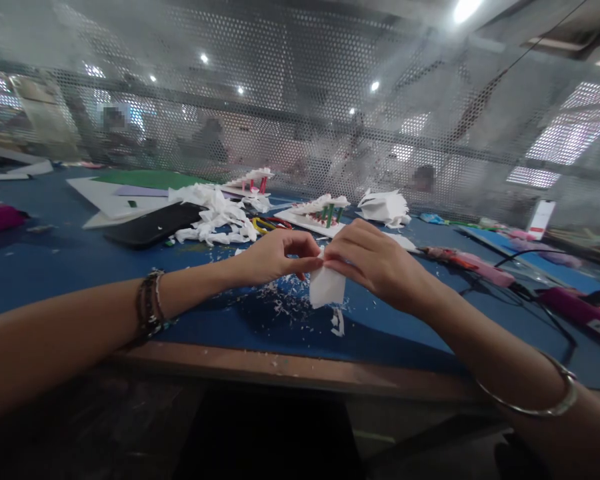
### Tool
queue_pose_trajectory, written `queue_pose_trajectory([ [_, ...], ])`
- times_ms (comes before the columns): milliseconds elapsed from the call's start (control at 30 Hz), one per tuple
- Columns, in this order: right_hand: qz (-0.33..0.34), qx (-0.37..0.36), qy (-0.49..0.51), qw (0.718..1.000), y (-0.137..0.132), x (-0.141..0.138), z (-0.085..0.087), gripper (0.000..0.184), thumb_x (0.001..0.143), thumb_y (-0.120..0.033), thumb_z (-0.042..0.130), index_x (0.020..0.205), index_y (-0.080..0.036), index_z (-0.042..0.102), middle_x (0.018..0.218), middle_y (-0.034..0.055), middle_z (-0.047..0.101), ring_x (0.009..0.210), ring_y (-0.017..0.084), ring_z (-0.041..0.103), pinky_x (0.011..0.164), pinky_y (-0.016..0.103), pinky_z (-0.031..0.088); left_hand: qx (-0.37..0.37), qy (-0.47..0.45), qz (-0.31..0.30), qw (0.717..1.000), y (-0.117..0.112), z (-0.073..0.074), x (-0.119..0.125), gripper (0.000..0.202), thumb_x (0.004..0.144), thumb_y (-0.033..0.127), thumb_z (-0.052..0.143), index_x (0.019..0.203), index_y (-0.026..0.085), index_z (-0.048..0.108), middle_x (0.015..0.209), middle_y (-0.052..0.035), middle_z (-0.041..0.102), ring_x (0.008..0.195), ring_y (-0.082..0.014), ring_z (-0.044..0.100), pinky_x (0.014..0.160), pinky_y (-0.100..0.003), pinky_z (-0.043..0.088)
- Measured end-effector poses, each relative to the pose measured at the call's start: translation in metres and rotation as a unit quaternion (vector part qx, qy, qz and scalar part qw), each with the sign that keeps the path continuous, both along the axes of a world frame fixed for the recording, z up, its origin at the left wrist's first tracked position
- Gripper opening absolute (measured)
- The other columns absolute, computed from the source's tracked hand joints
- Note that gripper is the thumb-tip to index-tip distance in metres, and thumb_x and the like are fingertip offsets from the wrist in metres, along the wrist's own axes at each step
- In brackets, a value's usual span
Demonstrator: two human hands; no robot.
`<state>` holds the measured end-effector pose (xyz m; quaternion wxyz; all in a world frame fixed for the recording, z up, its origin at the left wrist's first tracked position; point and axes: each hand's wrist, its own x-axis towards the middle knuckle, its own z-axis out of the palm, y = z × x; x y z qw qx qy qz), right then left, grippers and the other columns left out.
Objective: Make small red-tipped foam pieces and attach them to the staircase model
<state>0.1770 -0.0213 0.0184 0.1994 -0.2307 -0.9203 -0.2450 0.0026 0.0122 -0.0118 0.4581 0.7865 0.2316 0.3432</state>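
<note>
Above the blue tabletop, both hands meet at a small piece of white paper [327, 289]. My left hand [275, 257] pinches its top edge between thumb and fingers. From the other side, my right hand [375, 259] grips the same edge, its curled fingers hiding part of the paper. The lower half of the sheet hangs free. Tiny white scraps [293, 297] are scattered on the table underneath, and a small torn strip [337, 323] lies just below the paper.
Beyond the hands stand small white models with green pillars [333, 215] and red pillars [258, 183]. Crumpled paper [215, 217] lies by a black flat object [155, 225]. At right are a pink glue gun [473, 261], cables and a magenta power strip [580, 313]. Perforated mesh [290, 87] rises behind.
</note>
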Motion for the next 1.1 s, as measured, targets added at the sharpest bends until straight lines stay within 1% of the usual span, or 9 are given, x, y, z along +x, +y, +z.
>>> queue_pose_trajectory([
  [67,0.0,-0.021,-0.003,1.0,0.001,0.0,0.0,0.024,0.086,-0.024,0.038,0.075,-0.014,0.056,0.075,0.0065,0.055,0.072,0.014,0.043,0.067,0.027,0.04,0.015,-0.001,-0.006,1.0,0.001,-0.002,0.0,0.009,0.068,0.021,0.056,0.066,0.014,0.05,0.057,0.0049,0.051,0.052,-0.0053,0.05,0.051,-0.017,0.043],
  [233,0.032,-0.08,0.038,0.996,0.007,0.004,-0.002,0.014,0.082,-0.026,0.047,0.073,-0.016,0.052,0.077,0.0045,0.052,0.073,0.013,0.044,0.066,0.025,0.039,0.066,0.027,-0.024,0.997,0.0,-0.003,-0.002,0.006,0.07,0.019,0.055,0.067,0.014,0.053,0.059,0.0035,0.053,0.054,-0.0054,0.051,0.052,-0.016,0.042],
  [333,0.041,-0.134,0.063,0.988,0.009,0.005,-0.003,0.015,0.08,-0.027,0.05,0.07,-0.016,0.049,0.072,0.0027,0.052,0.069,0.011,0.045,0.062,0.023,0.038,0.072,0.031,-0.031,0.996,-0.001,-0.003,-0.002,0.005,0.07,0.018,0.055,0.067,0.014,0.053,0.06,0.0033,0.053,0.054,-0.0052,0.05,0.051,-0.015,0.041],
  [433,0.031,-0.186,0.07,0.98,0.009,0.004,-0.002,0.018,0.079,-0.029,0.05,0.067,-0.016,0.048,0.065,-0.0001,0.051,0.06,0.009,0.044,0.056,0.02,0.035,0.087,0.038,-0.036,0.995,-0.002,-0.003,-0.003,0.003,0.07,0.016,0.055,0.068,0.014,0.054,0.06,0.0032,0.053,0.056,-0.0052,0.05,0.052,-0.014,0.041],
  [533,0.01,-0.215,0.075,0.974,0.009,0.003,-0.002,0.019,0.079,-0.03,0.05,0.066,-0.016,0.047,0.061,-0.0019,0.051,0.056,0.007,0.043,0.053,0.019,0.032,0.113,0.05,-0.028,0.992,-0.002,-0.003,-0.004,0.003,0.071,0.017,0.054,0.07,0.014,0.055,0.061,0.003,0.054,0.056,-0.0051,0.049,0.052,-0.014,0.04],
  [633,-0.01,-0.21,0.087,0.974,0.009,0.003,-0.002,0.019,0.079,-0.03,0.049,0.066,-0.017,0.048,0.063,-0.0015,0.052,0.057,0.008,0.045,0.054,0.019,0.032,0.142,0.053,-0.003,0.988,-0.002,-0.004,-0.004,0.008,0.073,0.021,0.052,0.071,0.014,0.057,0.063,0.0018,0.055,0.057,-0.0059,0.05,0.052,-0.014,0.04],
  [767,-0.022,-0.163,0.108,0.98,0.009,0.002,-0.004,0.017,0.08,-0.028,0.046,0.067,-0.017,0.048,0.064,-0.0004,0.052,0.058,0.008,0.045,0.054,0.02,0.032,0.142,0.036,0.03,0.989,-0.004,-0.005,-0.001,0.017,0.076,0.026,0.047,0.078,0.013,0.058,0.069,-0.0009,0.058,0.06,-0.0076,0.053,0.055,-0.017,0.043],
  [933,-0.029,-0.094,0.128,0.987,0.007,0.0,-0.007,0.016,0.08,-0.027,0.047,0.068,-0.017,0.049,0.065,0.0003,0.052,0.06,0.009,0.044,0.055,0.021,0.033,0.174,0.009,0.068,0.982,-0.005,-0.006,0.0,0.019,0.069,0.031,0.058,0.077,0.013,0.057,0.07,-0.0011,0.057,0.065,-0.0089,0.053,0.058,-0.017,0.045],
  [1100,-0.025,-0.072,0.148,0.986,0.005,-0.001,-0.011,0.014,0.08,-0.025,0.046,0.069,-0.017,0.05,0.067,0.0004,0.055,0.063,0.009,0.048,0.058,0.021,0.036,0.217,0.004,0.097,0.971,-0.005,-0.006,0.002,0.017,0.074,0.029,0.054,0.079,0.013,0.057,0.072,-0.0018,0.057,0.065,-0.008,0.053,0.059,-0.017,0.046],
])
